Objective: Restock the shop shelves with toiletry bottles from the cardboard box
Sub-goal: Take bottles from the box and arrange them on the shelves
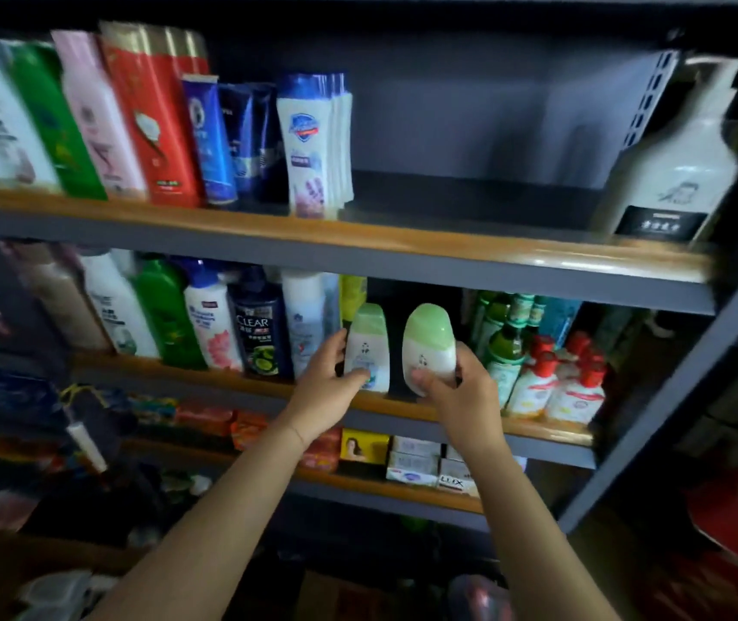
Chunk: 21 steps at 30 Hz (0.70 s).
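Two small white bottles with pale green caps are at the front of the middle shelf [403, 407]. My left hand [322, 387] grips the left green-capped bottle [367, 347], which stands upright on the shelf edge. My right hand [456, 387] holds the right green-capped bottle [429, 342], tilted slightly and just above the shelf edge. Both bottles sit in a gap between a white bottle [306, 320] on the left and green glass bottles [503, 347] on the right. The cardboard box is only dimly visible at the bottom edge [335, 593].
The upper shelf [358, 237] holds shampoo bottles at left, a wide bare stretch in the middle and a large white pump bottle [671, 172] at right. Soap boxes [416, 463] fill the lower shelf. Red-capped bottles [555, 387] stand right of my right hand.
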### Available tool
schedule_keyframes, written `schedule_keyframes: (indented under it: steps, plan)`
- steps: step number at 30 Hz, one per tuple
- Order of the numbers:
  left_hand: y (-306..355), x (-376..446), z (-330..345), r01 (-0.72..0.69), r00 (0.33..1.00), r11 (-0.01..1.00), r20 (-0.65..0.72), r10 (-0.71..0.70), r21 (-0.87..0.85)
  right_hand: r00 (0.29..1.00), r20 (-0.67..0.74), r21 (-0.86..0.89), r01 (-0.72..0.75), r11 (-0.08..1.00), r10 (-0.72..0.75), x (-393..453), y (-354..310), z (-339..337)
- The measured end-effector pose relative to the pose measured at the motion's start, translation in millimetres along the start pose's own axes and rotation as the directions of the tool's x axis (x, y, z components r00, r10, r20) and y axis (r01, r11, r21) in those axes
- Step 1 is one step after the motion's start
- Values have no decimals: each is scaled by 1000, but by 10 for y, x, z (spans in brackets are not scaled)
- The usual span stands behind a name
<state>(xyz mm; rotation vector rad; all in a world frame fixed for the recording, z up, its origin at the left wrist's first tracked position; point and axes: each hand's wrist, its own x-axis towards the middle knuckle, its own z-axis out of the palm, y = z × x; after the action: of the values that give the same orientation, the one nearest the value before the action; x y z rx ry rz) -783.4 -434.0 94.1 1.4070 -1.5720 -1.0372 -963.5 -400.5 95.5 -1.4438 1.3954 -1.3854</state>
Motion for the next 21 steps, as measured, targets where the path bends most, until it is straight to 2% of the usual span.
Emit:
schedule_keyframes:
  steps: [3, 7, 11, 16, 21]
  plan:
    - [-108, 169, 77, 4, 1000, 991, -5, -4, 136, 998, -41, 5, -52, 999, 52, 196, 118, -25]
    - [-128, 337, 119, 1, 1000, 990, -8, 0, 141, 986, -33, 20, -162, 987, 163, 532, 282, 40]
    - [-138, 431, 114, -25, 1000, 979, 4, 24, 202, 979, 12, -94, -200, 975, 202, 770, 419, 147]
    - [-208, 531, 72, -60, 998, 967, 29, 54, 249, 952, 184, -185, -211, 960, 245, 919, 500, 260]
    - [-265, 624, 83, -94, 995, 948, 44, 84, 304, 887, 379, -68, -256, 964, 263, 972, 481, 311]
